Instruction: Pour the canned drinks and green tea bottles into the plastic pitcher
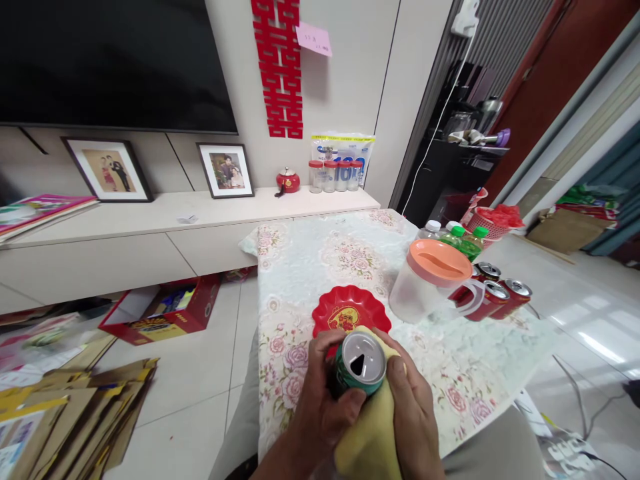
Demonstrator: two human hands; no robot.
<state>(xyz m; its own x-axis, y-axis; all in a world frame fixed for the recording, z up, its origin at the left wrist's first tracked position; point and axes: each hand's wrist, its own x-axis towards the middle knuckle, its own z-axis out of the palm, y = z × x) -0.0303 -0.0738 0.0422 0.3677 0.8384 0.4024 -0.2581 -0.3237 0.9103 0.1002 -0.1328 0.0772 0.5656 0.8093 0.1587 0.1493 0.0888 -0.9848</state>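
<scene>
A green can (363, 361) with an opened top is held upright, close to me at the near side of the table. Around its left side wrap the fingers and thumb of my left hand (320, 407). My right hand (413, 407) presses a yellow cloth (373, 430) against the can's right side, thumb on top. Just beyond both hands a red scalloped plate (350, 303) with a gold design lies on the flowered tablecloth (295, 267); the hands cover its near edge.
A pitcher (415, 293) with an orange lid stands right of the plate. Behind it are several red cans (515, 293) and bottles (477, 240) with green or white caps. Jars (329, 179) and picture frames (227, 170) line the cabinet. Cardboard (100, 413) lies on the floor at left.
</scene>
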